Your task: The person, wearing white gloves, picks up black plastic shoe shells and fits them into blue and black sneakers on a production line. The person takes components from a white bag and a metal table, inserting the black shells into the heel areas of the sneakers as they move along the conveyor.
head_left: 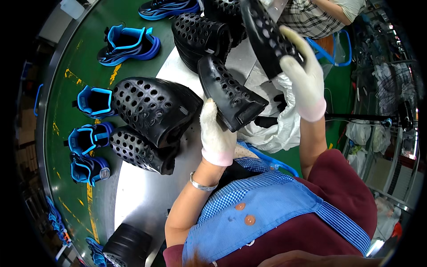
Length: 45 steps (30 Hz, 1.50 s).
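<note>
My left hand (217,135), in a white glove with a pink cuff, is closed on the near end of a black plastic shoe form (229,91) with a row of holes. Raised at the upper right, my right hand (306,78) wears a similar glove. Its thumb and fingers grip another black perforated shoe form (267,40), whose top end runs out of view. Left of my left hand lies a large nested stack of such forms (149,104), with a smaller stack (140,151) beside it. A further stack (200,38) stands beyond the form in my left hand.
Blue-and-black sneakers (129,46) stand along a green surface with yellow marks (66,98). A metal tabletop (138,200) lies under the forms. White plastic bagging (284,129) hangs between my arms. Another person in a plaid garment (307,20) is at the far right.
</note>
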### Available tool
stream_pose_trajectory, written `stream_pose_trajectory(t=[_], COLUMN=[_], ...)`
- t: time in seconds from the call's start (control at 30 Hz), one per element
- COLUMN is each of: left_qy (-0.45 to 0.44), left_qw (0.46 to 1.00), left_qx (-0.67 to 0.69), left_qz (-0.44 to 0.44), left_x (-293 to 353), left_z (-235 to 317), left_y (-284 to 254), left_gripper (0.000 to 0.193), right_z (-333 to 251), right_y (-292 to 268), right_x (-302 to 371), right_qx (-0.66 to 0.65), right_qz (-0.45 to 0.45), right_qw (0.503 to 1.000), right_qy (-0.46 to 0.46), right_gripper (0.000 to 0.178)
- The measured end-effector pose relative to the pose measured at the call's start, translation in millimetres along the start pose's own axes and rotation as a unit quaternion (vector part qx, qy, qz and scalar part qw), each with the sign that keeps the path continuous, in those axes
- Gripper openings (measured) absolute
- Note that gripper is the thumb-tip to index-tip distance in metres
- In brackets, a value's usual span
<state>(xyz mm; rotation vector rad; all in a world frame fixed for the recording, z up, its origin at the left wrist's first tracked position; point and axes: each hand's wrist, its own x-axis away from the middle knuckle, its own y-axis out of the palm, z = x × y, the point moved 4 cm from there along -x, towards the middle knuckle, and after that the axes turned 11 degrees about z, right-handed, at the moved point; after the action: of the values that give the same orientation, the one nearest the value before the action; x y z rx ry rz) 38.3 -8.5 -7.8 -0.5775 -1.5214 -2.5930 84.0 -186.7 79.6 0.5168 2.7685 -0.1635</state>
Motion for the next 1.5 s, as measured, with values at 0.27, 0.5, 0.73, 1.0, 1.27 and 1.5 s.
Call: stream_pose_trajectory(t=[0.27,0.5,0.73,1.0,1.27,1.5], left_qy=[-0.001,0.024,0.126,0.145,0.189,0.221], left_qw=[1.0,1.0,0.984,0.968,0.948,0.886], left_qx=[0.024,0.003,-0.128,-0.204,-0.247,-0.406], left_qz=[-0.013,-0.019,-0.012,-0.003,-0.067,-0.043], left_x=[0.6,-3.9,-3.8,-5.4,-5.5,-11.2], left_z=[4.4,3.0,-1.1,2.3,-3.9,1.4], left_y=[9.8,6.4,12.4,13.7,31.4,24.2], left_gripper=[0.039,0.042,0.031,0.043,0.074,0.056], right_z=[-5.4,10.9,29.0,31.3,10.7,4.2], right_y=[77.2,48.0,23.1,35.9,15.3,31.9], right_x=[-57.1,-34.1,47.9,63.8,-20.3,-111.0], right_qx=[0.349,0.288,0.047,-0.201,-0.1,0.388], right_qz=[-0.043,-0.036,-0.236,-0.138,-0.033,-0.018], right_qw=[0.912,0.946,0.96,0.944,0.994,0.851], right_qy=[-0.213,-0.146,0.144,0.221,0.019,-0.355], right_gripper=[0.056,0.064,0.09,0.081,0.072,0.056])
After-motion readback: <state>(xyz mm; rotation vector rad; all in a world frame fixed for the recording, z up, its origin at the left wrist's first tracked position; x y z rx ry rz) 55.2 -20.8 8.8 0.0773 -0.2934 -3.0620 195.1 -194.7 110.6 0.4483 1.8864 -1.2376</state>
